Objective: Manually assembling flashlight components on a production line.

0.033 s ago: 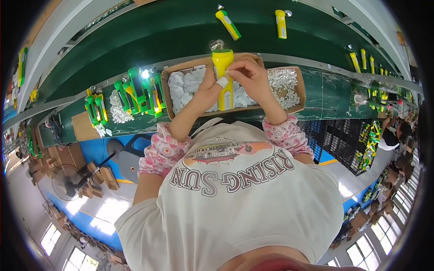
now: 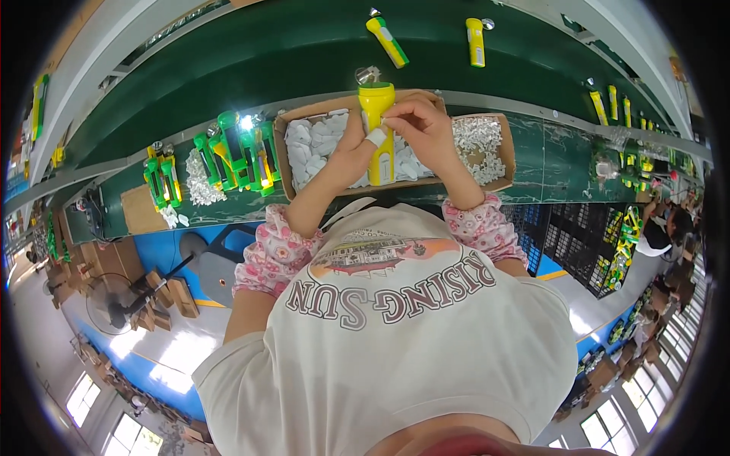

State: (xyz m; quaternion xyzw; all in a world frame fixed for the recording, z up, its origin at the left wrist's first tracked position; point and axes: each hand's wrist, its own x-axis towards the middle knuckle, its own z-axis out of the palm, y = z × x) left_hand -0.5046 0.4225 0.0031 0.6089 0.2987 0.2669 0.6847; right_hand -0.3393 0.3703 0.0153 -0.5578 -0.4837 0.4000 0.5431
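A yellow flashlight body [image 2: 378, 106] stands upright over a cardboard tray [image 2: 508, 159], with a shiny reflector head at its far end. My left hand [image 2: 350, 156] grips its lower body; one finger is wrapped in white tape. My right hand [image 2: 424, 131] pinches at the flashlight's upper side with its fingertips. The tray's left part holds several white plastic pieces [image 2: 310, 148]. Its right part holds smaller pale pieces [image 2: 480, 144].
Several green flashlights [image 2: 239, 152] stand left of the tray, one lit, beside a pile of white bits [image 2: 199, 181]. Beyond runs a green conveyor belt [image 2: 266, 53] carrying yellow flashlights [image 2: 388, 42]. Black crates [image 2: 578, 235] sit at the right, where another person [image 2: 661, 228] works.
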